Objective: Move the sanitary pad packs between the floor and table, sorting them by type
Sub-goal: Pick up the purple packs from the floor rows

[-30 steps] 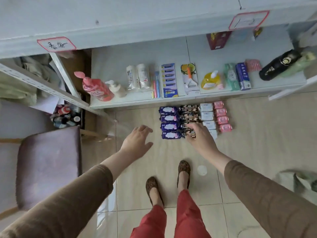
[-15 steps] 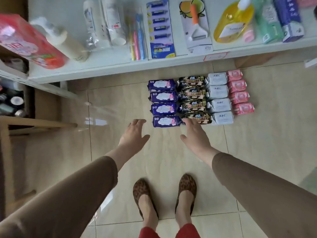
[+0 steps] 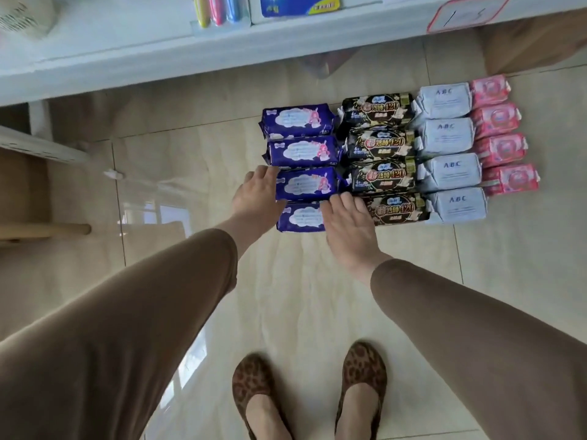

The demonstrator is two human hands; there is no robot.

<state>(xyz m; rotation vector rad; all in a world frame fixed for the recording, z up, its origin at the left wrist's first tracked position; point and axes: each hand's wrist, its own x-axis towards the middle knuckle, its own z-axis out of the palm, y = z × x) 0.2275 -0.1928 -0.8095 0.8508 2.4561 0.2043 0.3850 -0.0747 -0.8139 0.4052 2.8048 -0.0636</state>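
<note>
Sanitary pad packs lie on the tiled floor in four columns, sorted by type: purple packs [image 3: 298, 120], black packs [image 3: 378, 114], pale blue ABC packs [image 3: 444, 101] and pink packs [image 3: 490, 90]. My left hand [image 3: 255, 195] reaches the left ends of the two nearest purple packs, fingers spread. My right hand [image 3: 347, 225] lies flat over the right end of the nearest purple pack [image 3: 300, 217] and the edge of the nearest black pack [image 3: 397, 211]. Neither hand has closed on anything.
A white shelf [image 3: 127, 49] with toothbrushes [image 3: 217, 9] and a blue card of goods runs along the top, just beyond the packs. A wooden stool leg [image 3: 44, 231] and white frame stand at the left. My feet in leopard-print shoes [image 3: 362, 369] are below.
The camera has dropped closer to the floor. Both hands have moved forward from open floor onto the nearest purple packs, the right one shifting left off the black column.
</note>
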